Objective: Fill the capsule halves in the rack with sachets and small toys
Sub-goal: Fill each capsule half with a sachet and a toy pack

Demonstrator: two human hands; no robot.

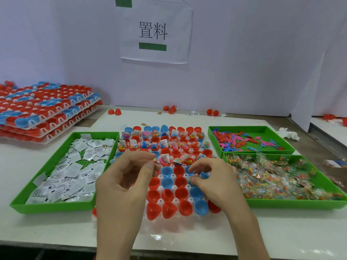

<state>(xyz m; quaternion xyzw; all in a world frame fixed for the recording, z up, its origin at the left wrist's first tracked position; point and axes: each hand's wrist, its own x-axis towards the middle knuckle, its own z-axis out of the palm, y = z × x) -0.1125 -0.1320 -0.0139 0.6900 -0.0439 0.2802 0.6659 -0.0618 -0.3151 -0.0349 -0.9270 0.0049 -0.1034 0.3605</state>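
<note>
1. Upper left of the frame: stack of spare racks (pixel 43 109) on the bench (pixel 28 228), loaded with red and blue halves.
2. Lower left: green sachet tray (pixel 50 208), heaped with white sachets (pixel 75 166).
3. Left of centre: left hand (pixel 122 184) over the near left part of the rack, fingers (pixel 139 156) curled, thumb and forefinger tips close together at something tiny. Cannot tell whether grasped.
4. Centre: white rack (pixel 161 200) of red and blue capsule halves (pixel 167 196), between the trays, with far rows holding sachets and toys.
5. Right of centre: right hand (pixel 219 184) above the rack, fingers (pixel 202 165) pinching a small packet (pixel 193 180) just over a blue half.
6. Upper right: green toy tray (pixel 244 127) with pink, red and blue small toys (pixel 242 140).
7. Lower right: green packet tray (pixel 293 204), touching the toy tray, full of clear packets (pixel 277 177) of coloured bits.
</note>
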